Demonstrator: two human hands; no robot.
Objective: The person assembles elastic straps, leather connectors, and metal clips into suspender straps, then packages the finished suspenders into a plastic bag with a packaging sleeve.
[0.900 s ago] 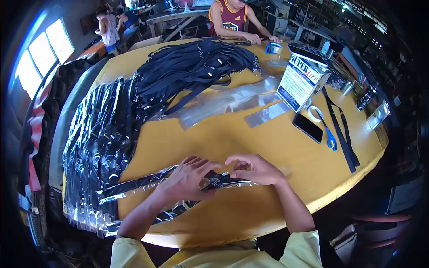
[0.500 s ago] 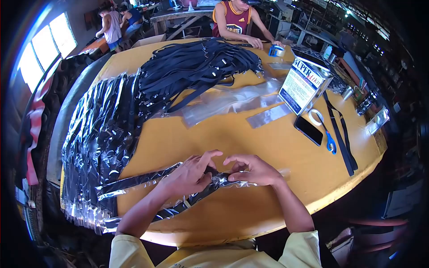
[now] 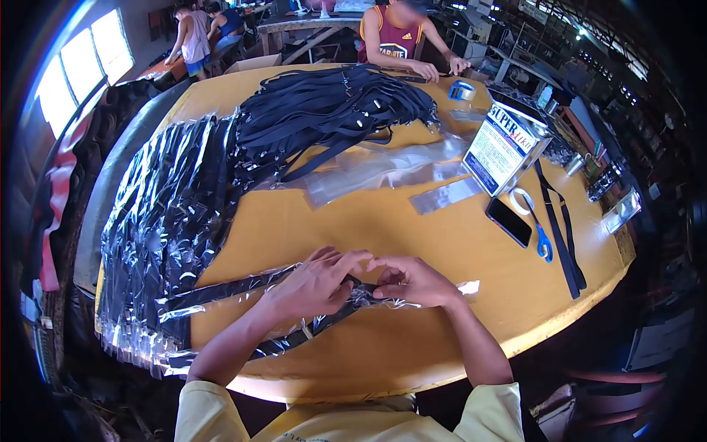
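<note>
Near the table's front edge, my left hand [image 3: 313, 286] and my right hand [image 3: 416, 282] work close together, their index fingertips almost touching. Both are closed on a black strap [image 3: 324, 323] in a clear plastic sleeve. The strap is doubled back, with two lengths running left from my hands. The sleeve's clear end [image 3: 468, 287] sticks out beyond my right wrist. My left fingers partly hide the gathered part. On the left, a row of plastic-wrapped black straps [image 3: 166, 236] touches the ends of these lengths.
Loose black straps [image 3: 331, 103] lie heaped at the back. Clear empty sleeves [image 3: 383, 166] lie mid-table. To the right are a metal can [image 3: 504, 147], a phone [image 3: 509, 222], blue-handled scissors [image 3: 543, 243], and a tape roll [image 3: 462, 90]. Across the table stands a co-worker [image 3: 394, 37].
My left fingers have moved in to meet my right fingertips over the wrapped strap. The co-worker's hand has drawn away from the tape roll. The view has shifted slightly.
</note>
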